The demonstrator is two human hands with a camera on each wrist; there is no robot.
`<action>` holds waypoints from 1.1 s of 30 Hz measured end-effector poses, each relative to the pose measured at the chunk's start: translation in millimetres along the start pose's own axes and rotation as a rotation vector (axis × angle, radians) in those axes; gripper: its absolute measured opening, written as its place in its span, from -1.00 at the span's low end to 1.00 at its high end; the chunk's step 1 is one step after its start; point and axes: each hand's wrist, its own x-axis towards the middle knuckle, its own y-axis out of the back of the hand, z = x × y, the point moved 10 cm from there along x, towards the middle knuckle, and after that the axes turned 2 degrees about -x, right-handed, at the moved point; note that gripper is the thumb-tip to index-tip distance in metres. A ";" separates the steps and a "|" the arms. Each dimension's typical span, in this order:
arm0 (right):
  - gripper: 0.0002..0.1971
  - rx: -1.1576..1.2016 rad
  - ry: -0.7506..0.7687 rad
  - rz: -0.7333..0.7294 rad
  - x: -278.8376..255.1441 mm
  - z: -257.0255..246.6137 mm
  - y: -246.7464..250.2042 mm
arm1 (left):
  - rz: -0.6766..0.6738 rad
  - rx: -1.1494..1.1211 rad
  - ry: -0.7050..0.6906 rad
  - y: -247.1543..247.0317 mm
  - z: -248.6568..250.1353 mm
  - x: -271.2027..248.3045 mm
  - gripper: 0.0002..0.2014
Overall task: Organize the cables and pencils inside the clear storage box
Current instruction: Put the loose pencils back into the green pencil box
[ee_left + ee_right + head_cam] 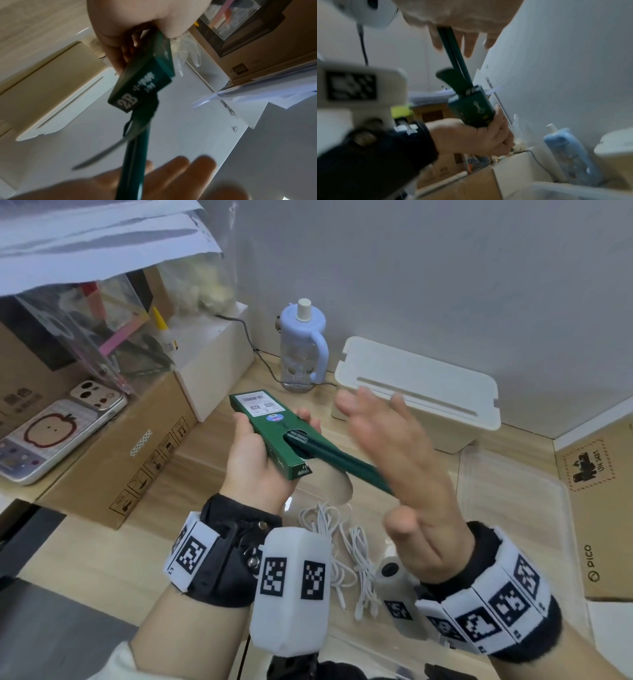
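My left hand (253, 463) grips a green pencil box (270, 426) by its sides, open end tilted toward the right. Several dark green pencils (342, 462) stick out of that end, and their tips meet the palm of my right hand (411, 467), whose fingers are straight and spread. The left wrist view shows the box's 2B end (142, 86) and the pencils (135, 155) running down to the right hand (171, 175). From the right wrist I see the box (471, 108) and pencils (453, 54). White cables (342, 542) lie below my hands, beside clear plastic box parts (513, 508).
A white lidded bin (421, 398) and a blue bottle (303, 347) stand at the back by the wall. Cardboard boxes (113, 460) with phone cases (51, 440) fill the left. A PICO carton (599, 508) sits at the right. A small white device (390, 573) lies by the cables.
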 end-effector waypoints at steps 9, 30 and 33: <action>-0.24 -0.390 -0.237 -0.457 -8.3 30.0 -46.5 | -0.171 0.260 0.052 -20.1 -25.0 -5.8 -0.31; -0.72 0.112 -0.469 -0.114 -13.1 52.0 -10.8 | -0.092 0.210 -0.006 -12.4 -14.3 -3.2 -0.34; -0.52 0.332 -0.635 -0.055 -23.5 65.1 -19.4 | -0.159 0.242 0.025 -21.0 -22.4 -7.1 -0.24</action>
